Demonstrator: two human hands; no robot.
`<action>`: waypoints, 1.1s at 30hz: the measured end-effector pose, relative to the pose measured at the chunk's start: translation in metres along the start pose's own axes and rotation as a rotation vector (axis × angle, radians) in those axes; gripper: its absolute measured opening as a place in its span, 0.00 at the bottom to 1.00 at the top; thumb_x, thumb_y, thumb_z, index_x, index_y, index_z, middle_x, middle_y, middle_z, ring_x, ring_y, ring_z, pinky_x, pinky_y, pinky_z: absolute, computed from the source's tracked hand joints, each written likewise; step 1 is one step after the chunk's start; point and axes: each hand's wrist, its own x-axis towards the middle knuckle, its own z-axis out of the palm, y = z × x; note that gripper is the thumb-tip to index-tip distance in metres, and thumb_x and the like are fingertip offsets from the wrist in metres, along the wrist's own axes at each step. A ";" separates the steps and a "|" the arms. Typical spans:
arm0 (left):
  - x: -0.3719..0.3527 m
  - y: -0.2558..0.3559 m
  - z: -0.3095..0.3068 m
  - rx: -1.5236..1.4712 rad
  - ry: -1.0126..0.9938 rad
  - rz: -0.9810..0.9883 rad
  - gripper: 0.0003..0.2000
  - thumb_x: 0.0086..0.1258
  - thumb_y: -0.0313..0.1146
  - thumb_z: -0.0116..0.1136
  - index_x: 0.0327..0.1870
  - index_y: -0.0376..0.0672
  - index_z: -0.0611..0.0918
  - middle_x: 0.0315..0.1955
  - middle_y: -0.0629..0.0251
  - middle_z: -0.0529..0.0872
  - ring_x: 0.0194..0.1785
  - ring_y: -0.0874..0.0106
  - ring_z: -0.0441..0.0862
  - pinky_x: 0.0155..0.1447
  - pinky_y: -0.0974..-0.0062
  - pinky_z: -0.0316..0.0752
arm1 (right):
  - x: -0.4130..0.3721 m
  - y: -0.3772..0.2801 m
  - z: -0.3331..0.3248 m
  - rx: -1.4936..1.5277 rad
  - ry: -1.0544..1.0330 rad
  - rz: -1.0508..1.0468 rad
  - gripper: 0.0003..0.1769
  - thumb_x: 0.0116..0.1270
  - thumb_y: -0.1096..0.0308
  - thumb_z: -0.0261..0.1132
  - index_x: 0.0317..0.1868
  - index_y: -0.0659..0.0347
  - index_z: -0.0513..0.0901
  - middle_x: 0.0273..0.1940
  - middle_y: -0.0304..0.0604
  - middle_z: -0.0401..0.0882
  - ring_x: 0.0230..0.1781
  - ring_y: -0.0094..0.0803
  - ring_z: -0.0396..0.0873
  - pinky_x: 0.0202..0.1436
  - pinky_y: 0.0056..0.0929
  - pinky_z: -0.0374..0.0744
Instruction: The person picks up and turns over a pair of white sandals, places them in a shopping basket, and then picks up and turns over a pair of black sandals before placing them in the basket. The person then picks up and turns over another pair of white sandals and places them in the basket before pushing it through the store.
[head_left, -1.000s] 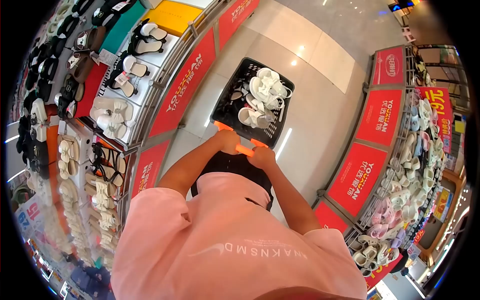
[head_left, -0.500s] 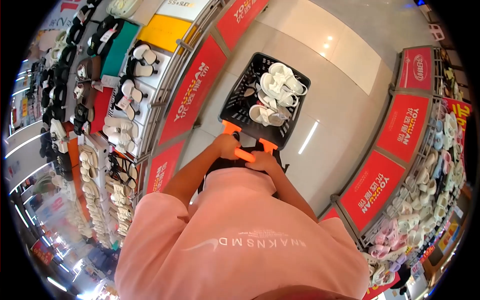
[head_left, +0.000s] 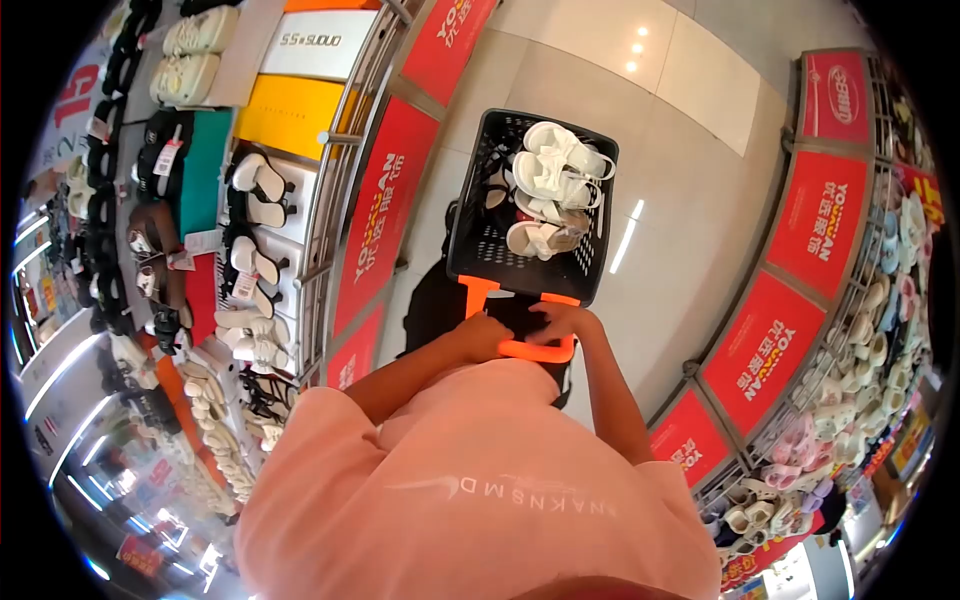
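Basket [head_left: 548,272], black and pierced with holes, is at the upper centre of the frame, over a pale tiled floor [head_left: 500,85]. White shoes [head_left: 548,172] are heaped along its right half, the upper ones bearing bows and straps; darker things lie to their left, too shadowed to make out. An orange handle [head_left: 540,352] runs from the basket's near edge down toward the middle of the frame. The left hand [head_left: 482,335] has its fingers curled round the left end of the handle. The right hand [head_left: 566,320] is by the handle's right side, its fingers stretched leftward, parted and a little blurred, loose rather than closed round the bar; whether they touch it I cannot tell. Below, a pink shirt [head_left: 480,480] fills the lower centre of the frame. At the left, black-and-white sandals [head_left: 262,180] stand on a rack, with a yellow box [head_left: 285,108] and a white box [head_left: 310,42] above them at upper left. Red panels [head_left: 820,205] with white and yellow lettering edge the racks on both sides, and pale clogs [head_left: 868,350] crowd the right edge.
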 end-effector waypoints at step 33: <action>0.163 -0.269 -0.091 -0.155 0.677 -0.612 0.21 0.59 0.22 0.58 0.55 0.50 0.76 0.43 0.54 0.75 0.41 0.53 0.82 0.43 0.57 0.79 | 0.394 -0.058 -0.225 -0.765 0.426 0.403 0.27 0.58 0.48 0.68 0.55 0.52 0.86 0.63 0.50 0.77 0.70 0.51 0.66 0.72 0.68 0.51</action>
